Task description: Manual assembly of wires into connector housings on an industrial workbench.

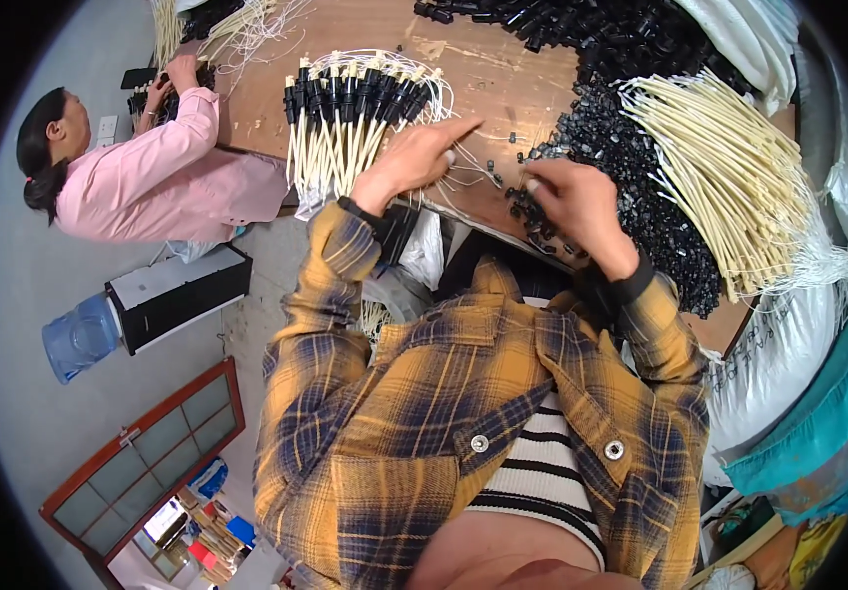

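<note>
My left hand is over the table beside a bundle of pale rods with black sockets. Its index finger stretches to the right, the thumb lies apart from it, and the other fingers are partly hidden. Thin white cords run across the wood close to that hand. My right hand is at the near-left edge of a heap of small black plastic pieces. Thumb and fingers there are pinched together; whatever is between them is too small to make out. A few loose black pieces lie between my hands.
A big bundle of pale rods rests on the heap's right side. Black sockets are piled behind. White sacks stand at right. Another person in pink works at the table, far left. A water dispenser is below.
</note>
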Action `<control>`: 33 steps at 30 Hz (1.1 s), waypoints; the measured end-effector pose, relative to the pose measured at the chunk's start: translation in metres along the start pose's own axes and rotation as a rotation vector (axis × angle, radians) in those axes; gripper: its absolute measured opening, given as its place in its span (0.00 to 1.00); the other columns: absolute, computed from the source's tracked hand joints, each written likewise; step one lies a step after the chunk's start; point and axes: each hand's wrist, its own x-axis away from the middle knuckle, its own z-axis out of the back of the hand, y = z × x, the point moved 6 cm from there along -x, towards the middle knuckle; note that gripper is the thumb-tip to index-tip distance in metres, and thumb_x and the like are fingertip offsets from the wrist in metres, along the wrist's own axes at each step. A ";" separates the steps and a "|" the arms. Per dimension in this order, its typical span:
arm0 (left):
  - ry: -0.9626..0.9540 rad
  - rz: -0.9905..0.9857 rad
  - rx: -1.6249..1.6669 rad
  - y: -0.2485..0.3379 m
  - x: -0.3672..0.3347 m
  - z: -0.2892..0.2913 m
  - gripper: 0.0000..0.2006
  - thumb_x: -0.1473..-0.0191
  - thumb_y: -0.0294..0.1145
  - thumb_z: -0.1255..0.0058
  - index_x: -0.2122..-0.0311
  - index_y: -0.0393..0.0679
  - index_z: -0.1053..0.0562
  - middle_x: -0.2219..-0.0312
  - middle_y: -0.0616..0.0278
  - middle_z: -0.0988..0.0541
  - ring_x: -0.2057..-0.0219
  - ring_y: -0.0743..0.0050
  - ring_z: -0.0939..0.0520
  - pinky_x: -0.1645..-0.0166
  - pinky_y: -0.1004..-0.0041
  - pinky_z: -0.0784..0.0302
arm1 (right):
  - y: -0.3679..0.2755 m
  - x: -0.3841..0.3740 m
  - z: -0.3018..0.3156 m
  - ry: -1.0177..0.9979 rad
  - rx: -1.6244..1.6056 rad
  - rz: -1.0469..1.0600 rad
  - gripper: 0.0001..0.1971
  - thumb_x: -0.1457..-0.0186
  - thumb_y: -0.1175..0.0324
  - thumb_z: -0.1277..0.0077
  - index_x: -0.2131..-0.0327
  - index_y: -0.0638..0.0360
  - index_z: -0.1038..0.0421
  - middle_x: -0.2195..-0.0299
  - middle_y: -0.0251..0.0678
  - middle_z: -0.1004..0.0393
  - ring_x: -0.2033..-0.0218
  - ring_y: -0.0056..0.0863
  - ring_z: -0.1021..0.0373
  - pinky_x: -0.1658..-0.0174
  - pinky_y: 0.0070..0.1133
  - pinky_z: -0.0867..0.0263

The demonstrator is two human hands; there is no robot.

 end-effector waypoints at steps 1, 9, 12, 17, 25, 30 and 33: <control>0.019 -0.012 -0.024 -0.003 0.007 0.004 0.31 0.54 0.20 0.55 0.41 0.52 0.37 0.46 0.53 0.30 0.49 0.54 0.26 0.46 0.64 0.29 | -0.005 -0.004 -0.009 -0.001 -0.002 0.003 0.08 0.51 0.67 0.47 0.65 0.51 0.24 0.76 0.37 0.25 0.80 0.34 0.29 0.76 0.27 0.36; 0.043 -0.006 -0.127 -0.023 0.036 0.008 0.17 0.54 0.23 0.49 0.56 0.47 0.25 0.61 0.60 0.24 0.60 0.56 0.22 0.56 0.64 0.26 | 0.012 -0.008 -0.030 -0.171 0.624 0.050 0.04 0.50 0.68 0.54 0.72 0.51 0.29 0.81 0.36 0.29 0.83 0.34 0.29 0.82 0.30 0.37; 0.057 -0.023 -0.168 -0.021 0.033 0.004 0.16 0.58 0.24 0.44 0.59 0.47 0.24 0.64 0.62 0.24 0.63 0.59 0.22 0.61 0.65 0.25 | 0.016 -0.011 -0.014 -0.087 0.577 0.028 0.04 0.51 0.67 0.50 0.74 0.53 0.28 0.82 0.37 0.29 0.82 0.37 0.29 0.80 0.31 0.35; 0.312 -0.060 -0.204 0.000 0.016 -0.012 0.11 0.62 0.25 0.41 0.69 0.46 0.24 0.72 0.61 0.26 0.69 0.58 0.22 0.66 0.64 0.26 | -0.004 -0.025 -0.029 -0.102 0.413 0.030 0.07 0.51 0.63 0.48 0.76 0.54 0.27 0.79 0.37 0.27 0.78 0.38 0.28 0.76 0.31 0.33; 0.305 0.172 0.456 -0.018 0.007 -0.003 0.04 0.54 0.24 0.46 0.70 0.41 0.25 0.83 0.69 0.29 0.80 0.85 0.31 0.74 0.80 0.34 | 0.004 -0.026 -0.012 -0.056 0.375 -0.059 0.06 0.51 0.63 0.48 0.74 0.53 0.25 0.77 0.36 0.25 0.76 0.39 0.27 0.75 0.31 0.33; 0.257 -0.005 0.148 -0.008 0.030 -0.004 0.07 0.52 0.27 0.46 0.65 0.44 0.23 0.75 0.62 0.21 0.76 0.77 0.24 0.69 0.75 0.28 | -0.007 -0.028 -0.039 -0.079 0.276 0.094 0.05 0.54 0.63 0.46 0.74 0.51 0.25 0.79 0.35 0.26 0.78 0.37 0.27 0.76 0.30 0.33; 0.209 0.140 0.004 -0.019 0.044 0.001 0.10 0.52 0.29 0.45 0.62 0.46 0.22 0.71 0.58 0.20 0.73 0.68 0.20 0.68 0.72 0.26 | -0.005 -0.017 -0.068 -0.238 0.456 0.316 0.06 0.57 0.64 0.45 0.72 0.48 0.26 0.83 0.33 0.30 0.81 0.32 0.28 0.78 0.28 0.33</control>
